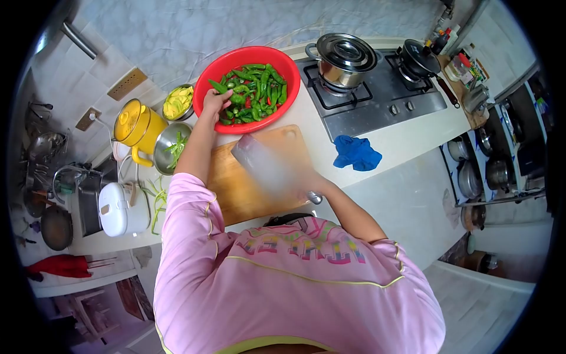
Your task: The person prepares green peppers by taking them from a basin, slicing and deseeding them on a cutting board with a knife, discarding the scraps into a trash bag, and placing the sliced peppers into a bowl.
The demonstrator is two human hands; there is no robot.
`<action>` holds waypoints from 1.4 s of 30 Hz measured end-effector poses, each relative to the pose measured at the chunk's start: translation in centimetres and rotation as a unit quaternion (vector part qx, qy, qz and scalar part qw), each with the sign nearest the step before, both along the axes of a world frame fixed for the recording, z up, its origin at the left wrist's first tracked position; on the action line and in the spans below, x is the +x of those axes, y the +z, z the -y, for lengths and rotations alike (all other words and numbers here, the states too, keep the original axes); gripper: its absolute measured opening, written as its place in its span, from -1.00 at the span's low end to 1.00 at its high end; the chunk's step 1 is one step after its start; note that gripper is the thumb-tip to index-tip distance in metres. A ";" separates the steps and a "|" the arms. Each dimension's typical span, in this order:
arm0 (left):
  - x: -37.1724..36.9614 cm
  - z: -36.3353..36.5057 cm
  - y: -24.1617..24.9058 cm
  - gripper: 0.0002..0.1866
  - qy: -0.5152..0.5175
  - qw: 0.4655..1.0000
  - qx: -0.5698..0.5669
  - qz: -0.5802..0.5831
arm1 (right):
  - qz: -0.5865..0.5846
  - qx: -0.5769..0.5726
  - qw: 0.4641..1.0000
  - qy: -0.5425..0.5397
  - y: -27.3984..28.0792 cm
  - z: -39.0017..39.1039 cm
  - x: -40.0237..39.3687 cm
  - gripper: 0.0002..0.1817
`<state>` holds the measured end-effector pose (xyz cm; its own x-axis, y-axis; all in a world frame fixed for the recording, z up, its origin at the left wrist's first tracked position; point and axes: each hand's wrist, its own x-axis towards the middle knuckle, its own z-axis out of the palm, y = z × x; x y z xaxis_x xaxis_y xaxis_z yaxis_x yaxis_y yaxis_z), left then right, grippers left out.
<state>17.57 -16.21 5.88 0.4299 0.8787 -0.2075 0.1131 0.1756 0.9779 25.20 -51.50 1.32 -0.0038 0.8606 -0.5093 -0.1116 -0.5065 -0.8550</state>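
My left hand [217, 104] reaches over the near left rim of a red basin [203, 79] that holds many green chili peppers [273, 88] and a few red ones. Its fingers are closed on a green chili pepper [217, 87], whose end sticks up past the fingertips. In my right hand [311, 182], blurred by motion, is a cleaver [253, 158], gripped by its handle with the metal butt showing below the fist. The broad blade slants up and left over the wooden cutting board [230, 197], close to the basin's near side.
A lidded steel pot [343, 74] and a black pan [420, 59] sit on the gas stove [377, 112]. A blue cloth [356, 153] lies right of the board. To the left stand a steel bowl [162, 154], a yellow pot [141, 127] and a white lidded appliance [121, 209].
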 end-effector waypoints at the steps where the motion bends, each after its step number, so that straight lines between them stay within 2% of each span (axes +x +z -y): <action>1: -0.2 0.2 0.4 -0.72 -0.002 1.000 -0.019 -0.001 | -0.002 -0.004 1.000 -0.007 0.4 -0.1 0.0 -0.77; 4: -1.4 1.2 0.9 -0.69 -0.003 0.998 -0.068 0.000 | 0.030 0.008 1.000 0.005 2.2 0.0 -0.1 -0.76; 8: -5.4 6.0 1.8 -0.73 -0.050 0.988 -0.110 0.094 | 0.040 0.004 0.999 -0.010 3.9 0.3 -0.1 -0.77; 10: -8.2 9.9 2.2 -0.73 -0.044 0.985 -0.138 0.091 | 0.171 0.199 0.965 -0.010 -3.8 -0.6 0.2 -0.77; 12: -10.9 11.9 0.0 -0.72 -0.028 0.981 -0.168 0.090 | 0.166 0.216 0.962 -0.027 -6.1 -0.4 -0.3 -0.77; 14: -13.3 13.8 -2.7 -0.72 -0.017 0.980 -0.185 0.077 | 0.044 0.060 0.995 -0.061 -2.8 -0.2 -0.6 -0.75; 17: -15.4 15.8 -6.6 -0.69 -0.022 0.981 -0.191 0.033 | -0.006 0.067 0.994 -0.080 -3.2 0.4 -0.7 -0.74; 19: -15.9 17.1 -8.1 -0.67 -0.038 0.983 -0.179 -0.029 | 0.023 0.037 0.996 -0.077 0.5 1.1 -1.4 -0.80; 20: -15.8 18.0 -7.8 -0.67 -0.012 0.985 -0.120 -0.127 | 0.043 0.036 0.996 -0.073 1.1 1.2 -1.4 -0.82; 21: -16.1 18.5 -7.0 -0.67 -0.034 0.971 0.030 -0.233 | 0.064 0.035 0.995 -0.072 1.4 1.4 -1.5 -0.83; 22: -16.4 18.9 -6.5 -0.67 -0.057 0.924 0.179 -0.332 | 0.051 0.031 0.996 -0.069 1.3 1.4 -1.4 -0.82; 23: -16.5 19.4 -6.1 -0.66 -0.081 0.845 0.322 -0.419 | 0.037 0.027 0.997 -0.067 0.9 1.5 -1.2 -0.80; 25: -16.7 19.6 -5.2 -0.79 -0.109 0.824 0.467 -0.303 | 0.048 0.005 0.998 -0.046 2.1 1.2 -1.3 -0.77; 27: -17.1 19.8 -5.1 -0.84 -0.135 0.772 0.596 -0.174 | 0.093 -0.034 0.995 -0.005 3.8 1.0 -1.5 -0.73; 30: -17.3 20.2 -7.5 -0.74 -0.209 0.762 0.590 -0.168 | 0.158 -0.030 0.987 0.018 4.2 0.6 -1.9 -0.70; 33: -17.1 20.5 -9.3 -0.73 -0.169 0.749 0.618 -0.168 | 0.264 -0.027 0.964 0.027 5.6 0.3 -2.8 -0.69; 36: -16.9 20.4 -9.5 -0.72 -0.153 0.735 0.644 -0.144 | 0.381 0.080 0.920 0.045 4.7 0.3 -3.6 -0.71; 37: -16.8 20.5 -9.5 -0.72 -0.154 0.745 0.635 -0.134 | 0.412 0.123 0.901 0.052 4.9 0.3 -4.2 -0.71; 42: -16.2 21.1 -9.4 -0.72 -0.159 0.771 0.600 -0.143 | 0.519 0.102 0.840 0.120 7.1 -1.3 -6.0 -0.77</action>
